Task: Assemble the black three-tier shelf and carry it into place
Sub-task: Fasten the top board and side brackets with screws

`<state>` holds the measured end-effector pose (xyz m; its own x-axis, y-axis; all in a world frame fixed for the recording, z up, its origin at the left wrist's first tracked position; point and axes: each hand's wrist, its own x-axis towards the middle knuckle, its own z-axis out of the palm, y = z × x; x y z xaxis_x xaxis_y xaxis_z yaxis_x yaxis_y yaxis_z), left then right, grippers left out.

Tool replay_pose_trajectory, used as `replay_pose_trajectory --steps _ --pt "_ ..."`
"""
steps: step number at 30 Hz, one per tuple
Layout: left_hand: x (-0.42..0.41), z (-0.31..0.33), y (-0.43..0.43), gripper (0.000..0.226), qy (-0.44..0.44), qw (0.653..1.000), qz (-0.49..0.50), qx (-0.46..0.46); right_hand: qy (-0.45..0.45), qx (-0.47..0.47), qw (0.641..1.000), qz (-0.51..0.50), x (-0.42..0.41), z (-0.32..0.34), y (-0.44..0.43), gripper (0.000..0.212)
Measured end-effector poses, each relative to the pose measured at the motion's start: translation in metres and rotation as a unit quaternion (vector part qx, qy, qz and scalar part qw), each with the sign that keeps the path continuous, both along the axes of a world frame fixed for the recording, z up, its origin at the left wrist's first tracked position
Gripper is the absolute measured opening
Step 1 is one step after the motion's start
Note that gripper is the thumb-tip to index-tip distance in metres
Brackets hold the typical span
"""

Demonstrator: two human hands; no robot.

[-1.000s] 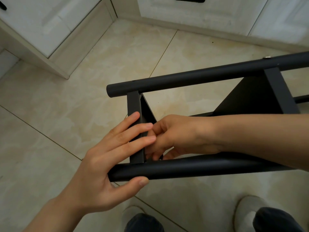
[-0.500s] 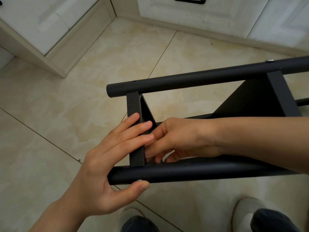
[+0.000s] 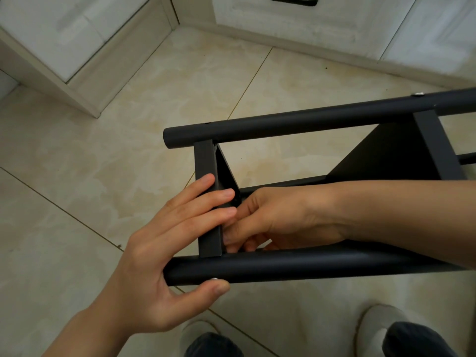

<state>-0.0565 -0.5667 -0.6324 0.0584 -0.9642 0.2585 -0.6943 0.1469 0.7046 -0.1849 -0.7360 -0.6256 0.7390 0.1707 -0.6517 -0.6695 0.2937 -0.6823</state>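
The black shelf lies on its side above the tiled floor. Its near post point(image 3: 309, 265) and far post point(image 3: 296, 122) run left to right, with the end shelf panel point(image 3: 206, 161) standing between them and a second panel point(image 3: 401, 153) further right. My left hand point(image 3: 164, 253) lays straight fingers across the end panel, and its thumb presses a silver screw head point(image 3: 214, 279) under the near post. My right hand point(image 3: 278, 217) reaches in between the posts. Its curled fingers pinch together against the panel's inner face; what they pinch is hidden.
White cabinets point(image 3: 77, 34) with a plinth stand at the upper left, and a drawer front with a black handle point(image 3: 293, 0) at the top. My two feet in pale slippers point(image 3: 378, 320) are below the shelf. Another silver screw point(image 3: 417, 94) sits on the far post.
My right hand's fingers have shifted slightly behind the end panel. My left hand and the shelf have stayed nearly still.
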Motion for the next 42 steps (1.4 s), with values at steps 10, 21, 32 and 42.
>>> replay_pose_trajectory --steps 10,21,32,42 --pt "0.0020 -0.0032 0.0010 0.058 0.000 1.000 0.000 0.000 0.030 -0.027 0.999 0.019 0.0020 0.0013 0.0007 0.019" --pt "-0.0004 -0.0015 0.0001 0.054 -0.005 1.000 0.001 -0.001 0.024 -0.018 0.999 0.022 0.0023 0.0029 -0.0002 0.027" --pt "-0.0006 -0.0009 -0.0006 0.055 -0.011 1.000 0.002 -0.001 0.027 -0.023 0.999 0.027 0.0030 0.0026 0.0009 0.022" --pt "-0.0005 -0.0010 -0.0005 0.055 -0.015 1.000 0.000 -0.007 0.031 -0.031 0.999 0.023 0.0036 0.0032 0.0008 0.033"
